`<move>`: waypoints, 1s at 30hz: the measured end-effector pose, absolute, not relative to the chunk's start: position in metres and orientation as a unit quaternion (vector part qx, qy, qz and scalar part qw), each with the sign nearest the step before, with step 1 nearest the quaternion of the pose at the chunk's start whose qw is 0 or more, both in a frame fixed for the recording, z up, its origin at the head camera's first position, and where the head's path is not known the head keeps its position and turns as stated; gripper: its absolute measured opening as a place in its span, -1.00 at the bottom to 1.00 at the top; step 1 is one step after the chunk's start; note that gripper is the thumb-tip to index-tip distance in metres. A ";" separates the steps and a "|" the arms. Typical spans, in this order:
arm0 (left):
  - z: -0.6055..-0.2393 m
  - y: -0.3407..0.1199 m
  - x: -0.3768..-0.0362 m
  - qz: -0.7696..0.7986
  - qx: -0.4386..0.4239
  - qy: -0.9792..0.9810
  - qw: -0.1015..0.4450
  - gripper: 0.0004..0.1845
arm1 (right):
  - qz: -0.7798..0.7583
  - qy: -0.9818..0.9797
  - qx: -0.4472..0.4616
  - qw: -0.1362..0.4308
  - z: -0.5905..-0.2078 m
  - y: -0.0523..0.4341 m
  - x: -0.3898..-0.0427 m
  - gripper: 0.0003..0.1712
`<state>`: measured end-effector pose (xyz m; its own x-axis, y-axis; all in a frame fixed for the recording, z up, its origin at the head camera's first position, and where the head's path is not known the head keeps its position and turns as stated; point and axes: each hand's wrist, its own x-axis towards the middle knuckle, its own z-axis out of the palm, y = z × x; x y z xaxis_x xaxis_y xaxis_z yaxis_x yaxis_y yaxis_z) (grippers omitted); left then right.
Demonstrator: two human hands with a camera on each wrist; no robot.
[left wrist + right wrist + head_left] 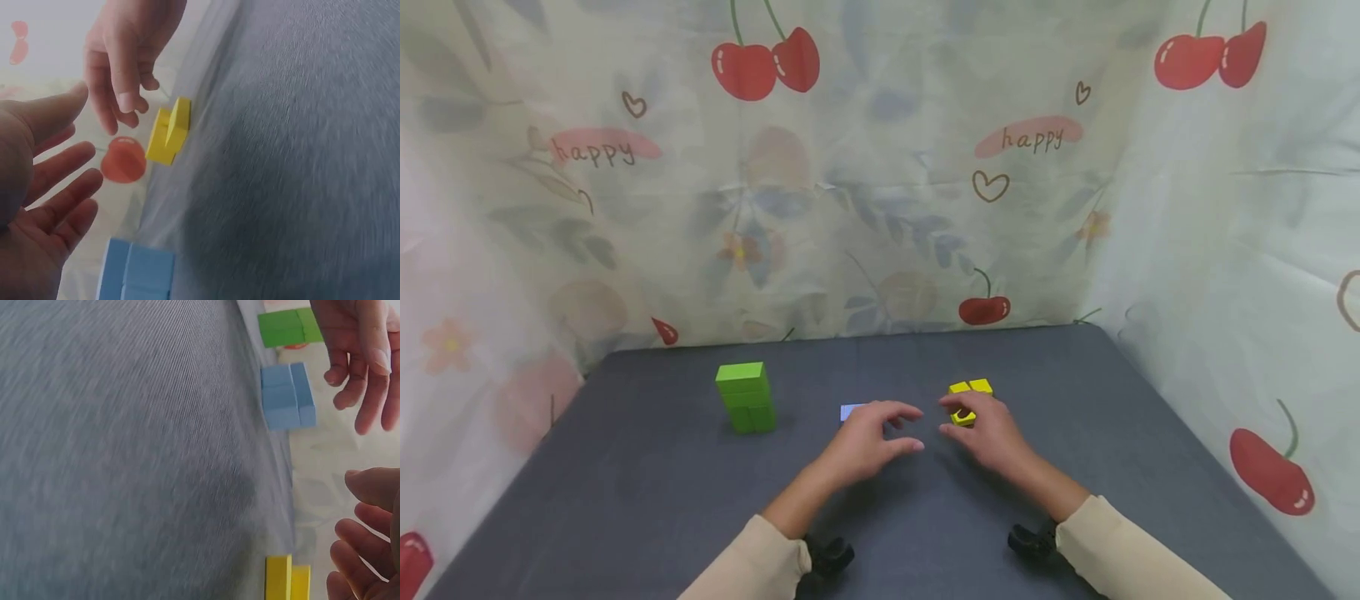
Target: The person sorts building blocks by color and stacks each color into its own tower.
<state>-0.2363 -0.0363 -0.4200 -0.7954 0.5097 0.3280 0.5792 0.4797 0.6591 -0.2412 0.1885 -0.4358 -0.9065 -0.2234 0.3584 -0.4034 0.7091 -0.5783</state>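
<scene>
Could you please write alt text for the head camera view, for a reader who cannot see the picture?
Two hands hover over a dark grey table: the right hand touches the yellow blocks, and the open left hand partly covers a flat blue block. A stack of green blocks stands to the left.

tabletop (625, 467): dark grey, fine-ribbed surface | walls: pale fabric curtain (880, 208) on three sides, printed with red cherries, hearts, faded flowers, "happy" lettering | light: soft, even, diffuse through cloth | folds: visible at corners
</scene>
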 end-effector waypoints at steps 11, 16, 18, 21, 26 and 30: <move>-0.437 -0.002 -0.250 -0.442 -0.275 -0.853 -0.042 -0.56 | 0.308 -0.931 0.137 0.143 -0.442 0.207 -0.249 -0.55; -0.443 0.008 -0.257 -0.442 -0.247 -0.861 -0.053 -0.55 | 0.307 -0.936 0.113 0.130 -0.442 0.214 -0.254 -0.58; -0.443 0.011 -0.258 -0.439 -0.235 -0.865 -0.056 -0.55 | 0.307 -0.938 0.103 0.121 -0.443 0.215 -0.256 -0.59; -0.445 0.014 -0.261 -0.432 -0.218 -0.874 -0.052 -0.57 | 0.309 -0.940 0.088 0.113 -0.445 0.218 -0.260 -0.60; -0.449 0.022 -0.268 -0.415 -0.194 -0.889 -0.029 -0.59 | 0.306 -0.943 0.077 0.107 -0.450 0.224 -0.267 -0.63; -0.451 0.032 -0.271 -0.413 -0.173 -0.894 -0.018 -0.61 | 0.308 -0.943 0.071 0.102 -0.454 0.230 -0.270 -0.63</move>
